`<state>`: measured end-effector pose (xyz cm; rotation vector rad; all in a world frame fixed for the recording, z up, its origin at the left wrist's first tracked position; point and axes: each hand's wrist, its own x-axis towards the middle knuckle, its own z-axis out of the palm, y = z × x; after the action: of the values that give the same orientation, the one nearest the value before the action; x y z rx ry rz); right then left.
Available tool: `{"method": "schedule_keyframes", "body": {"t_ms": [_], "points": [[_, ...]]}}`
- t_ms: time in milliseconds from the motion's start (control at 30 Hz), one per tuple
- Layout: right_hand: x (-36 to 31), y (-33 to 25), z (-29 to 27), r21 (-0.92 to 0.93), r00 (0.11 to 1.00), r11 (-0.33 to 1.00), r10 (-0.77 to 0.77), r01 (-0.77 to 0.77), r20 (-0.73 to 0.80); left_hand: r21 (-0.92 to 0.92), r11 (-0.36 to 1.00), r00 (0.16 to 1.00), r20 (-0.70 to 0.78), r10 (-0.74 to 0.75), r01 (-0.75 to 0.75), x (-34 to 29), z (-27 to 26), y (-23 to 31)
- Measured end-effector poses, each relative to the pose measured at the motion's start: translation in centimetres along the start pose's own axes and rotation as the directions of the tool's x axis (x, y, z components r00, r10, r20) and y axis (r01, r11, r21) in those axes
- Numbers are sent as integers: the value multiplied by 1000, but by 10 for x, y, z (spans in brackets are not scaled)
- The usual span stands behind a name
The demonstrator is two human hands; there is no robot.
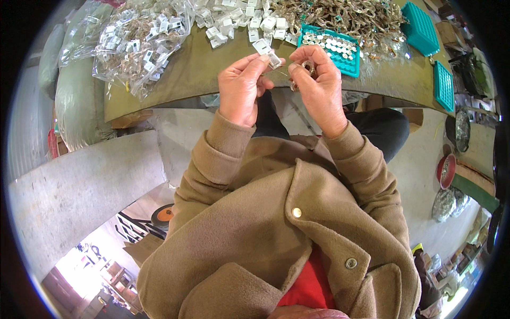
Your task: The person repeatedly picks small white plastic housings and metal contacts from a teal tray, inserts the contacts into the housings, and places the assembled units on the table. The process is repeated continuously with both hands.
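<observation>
Across the worn table (186, 69) from me, white parts (226, 24) lie heaped near a teal tray (348, 67). Above the table, the left hand (241, 87) pinches a white plastic piece (261, 47); just beside it, the right hand (323, 87) grips a brownish coil (308, 67).

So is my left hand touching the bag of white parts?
Apart: the head view shows tabletop between the left hand and the bag.
</observation>
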<state>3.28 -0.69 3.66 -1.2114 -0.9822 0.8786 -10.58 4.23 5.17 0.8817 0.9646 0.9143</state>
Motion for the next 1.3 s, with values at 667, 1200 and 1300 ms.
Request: {"method": "schedule_keyframes", "body": {"t_ms": [667,1200,1300], "points": [[-13,10,-23,-485,966,836,-242,255,90,-316,863,919,149,-366,395,17,-14,-15],[31,15,-74,-809,973,569,-232,149,16,-10,952,914,282,-292,307,17,8,-30],[30,17,-73,-846,973,505,-220,173,67,-1,946,914,260,-312,323,18,6,-29]]}}
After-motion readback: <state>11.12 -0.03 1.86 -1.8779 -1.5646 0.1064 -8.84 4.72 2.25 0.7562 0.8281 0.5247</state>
